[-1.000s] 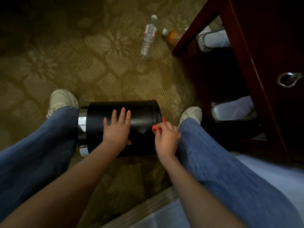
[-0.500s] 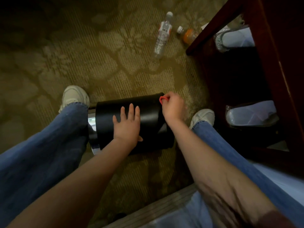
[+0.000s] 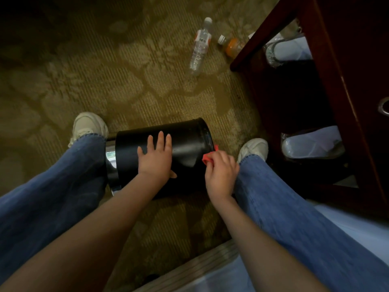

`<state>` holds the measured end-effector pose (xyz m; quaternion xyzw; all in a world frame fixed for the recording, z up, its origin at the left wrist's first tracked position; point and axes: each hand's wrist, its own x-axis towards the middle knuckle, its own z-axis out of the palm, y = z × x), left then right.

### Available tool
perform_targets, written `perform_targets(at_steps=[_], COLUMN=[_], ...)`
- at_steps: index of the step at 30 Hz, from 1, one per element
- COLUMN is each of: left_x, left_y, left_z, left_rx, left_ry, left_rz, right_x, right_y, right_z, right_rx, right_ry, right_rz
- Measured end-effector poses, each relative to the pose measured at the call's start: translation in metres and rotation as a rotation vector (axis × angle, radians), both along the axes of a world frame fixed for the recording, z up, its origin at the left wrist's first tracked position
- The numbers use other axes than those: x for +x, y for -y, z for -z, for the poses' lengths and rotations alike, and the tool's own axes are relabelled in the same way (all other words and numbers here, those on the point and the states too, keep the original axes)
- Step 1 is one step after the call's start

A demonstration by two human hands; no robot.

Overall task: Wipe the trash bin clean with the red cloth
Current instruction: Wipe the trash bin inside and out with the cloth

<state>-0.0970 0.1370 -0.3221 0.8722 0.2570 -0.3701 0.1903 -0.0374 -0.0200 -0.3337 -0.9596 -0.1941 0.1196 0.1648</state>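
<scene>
An olive-gold patterned carpet [image 3: 126, 85] carries a black cylindrical trash bin [image 3: 189, 140], lying on its side under the left hand [image 3: 155, 161]. Well beyond the right hand [image 3: 221, 173] lie a clear plastic water bottle [image 3: 200, 47] and, near it, an orange-filled bottle [image 3: 231, 46]. A pale left sneaker [image 3: 88, 125] and a pale right sneaker [image 3: 253, 148] stand outside the hands. A dark red wooden cabinet [image 3: 347, 81] stands right of the right hand.

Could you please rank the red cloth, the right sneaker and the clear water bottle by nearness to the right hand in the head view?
1. Red cloth: gripped in the right hand itself.
2. Right sneaker: just right of the hand.
3. Clear water bottle: lying far ahead on the carpet.
</scene>
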Motion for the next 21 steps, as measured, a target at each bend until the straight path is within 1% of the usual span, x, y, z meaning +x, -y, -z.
perform_targets(at_steps=[2, 4, 7, 10, 12, 16, 19, 21], left_x=[0.0, -0.003, -0.003, 0.004, 0.004, -0.001, 0.001, 0.002], left_y=[0.002, 0.007, 0.008, -0.004, -0.004, 0.003, -0.003, -0.004], left_z=[-0.001, -0.003, -0.003, -0.001, -0.001, -0.004, -0.002, -0.001], left_rx=[0.008, 0.019, 0.016, -0.008, -0.009, 0.0, -0.021, -0.018], left_ry=[-0.002, -0.019, -0.034, -0.032, -0.033, -0.027, -0.009, -0.001], left_rz=[0.001, 0.017, 0.023, -0.002, 0.002, 0.013, -0.005, -0.005], right_x=[0.013, 0.031, 0.07, 0.091, 0.085, 0.033, 0.001, -0.002], right_y=[-0.013, -0.037, -0.078, -0.089, -0.074, -0.023, 0.002, 0.007], right_z=[-0.003, -0.002, 0.005, 0.013, 0.011, -0.002, -0.003, 0.0], right_rx=[-0.007, -0.051, -0.147, -0.163, -0.089, 0.004, 0.047, 0.065], right_ry=[0.003, -0.038, -0.165, -0.264, -0.233, -0.064, -0.068, -0.066], right_rz=[-0.019, -0.005, 0.06, 0.004, -0.046, -0.058, 0.025, 0.046])
